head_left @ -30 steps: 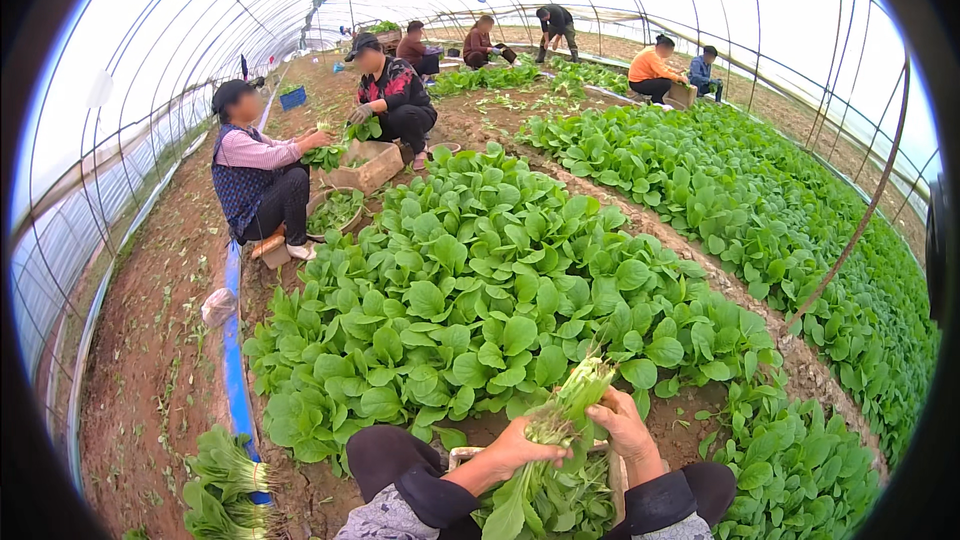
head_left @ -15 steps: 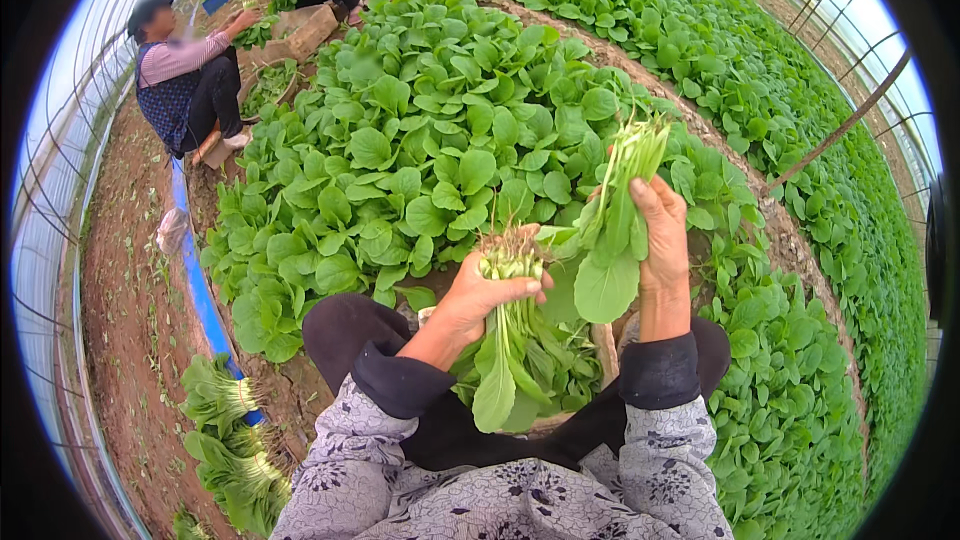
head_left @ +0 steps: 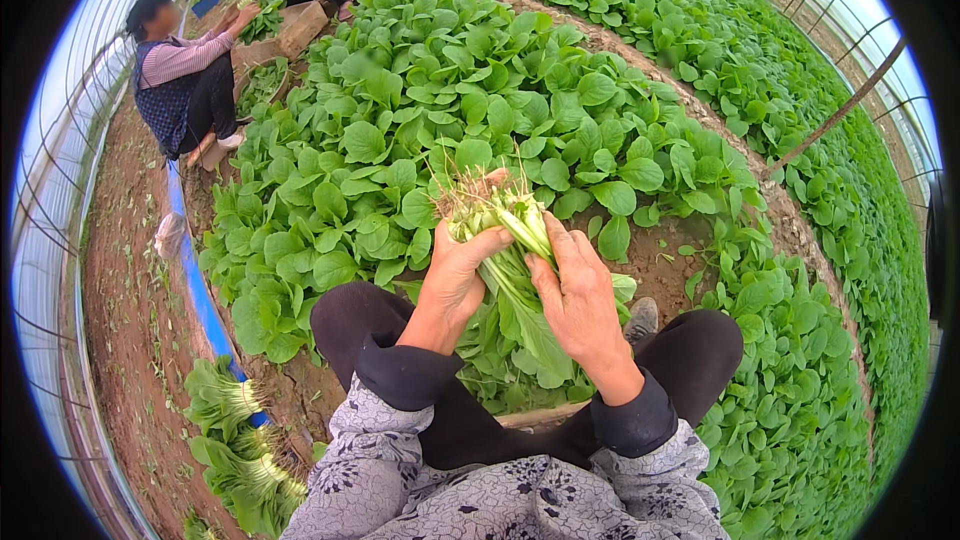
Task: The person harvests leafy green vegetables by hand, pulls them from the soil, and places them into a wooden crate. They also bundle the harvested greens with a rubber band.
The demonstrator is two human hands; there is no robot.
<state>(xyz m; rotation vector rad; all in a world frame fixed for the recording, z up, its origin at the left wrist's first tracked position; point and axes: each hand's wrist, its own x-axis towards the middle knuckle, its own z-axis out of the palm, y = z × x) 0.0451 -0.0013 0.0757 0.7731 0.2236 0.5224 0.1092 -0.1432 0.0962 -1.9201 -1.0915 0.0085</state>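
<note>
Both my hands meet in front of my knees around a bunch of leafy greens (head_left: pixel 515 292), its pale stems and thin brown roots pointing up and away, its leaves hanging down. My left hand (head_left: pixel 452 278) wraps the stems from the left, thumb across the front. My right hand (head_left: pixel 580 298) closes on the same bunch from the right, its fingers pressing stems against those in the left. The far fingers of both hands are hidden behind the greens. More loose leaves lie below, between my legs, beside a wooden edge (head_left: pixel 545 416).
Dense rows of growing greens (head_left: pixel 400 140) fill the ground ahead and to the right. Tied bunches (head_left: pixel 245 465) lie at the lower left beside a blue strip (head_left: pixel 205 300). Two people crouch at the far left near a cardboard box (head_left: pixel 300 28). A slanting pole (head_left: pixel 845 110) stands right.
My right hand has come down and left, bringing its separate handful of greens against the bunch in my left hand. The two handfuls now form one bunch.
</note>
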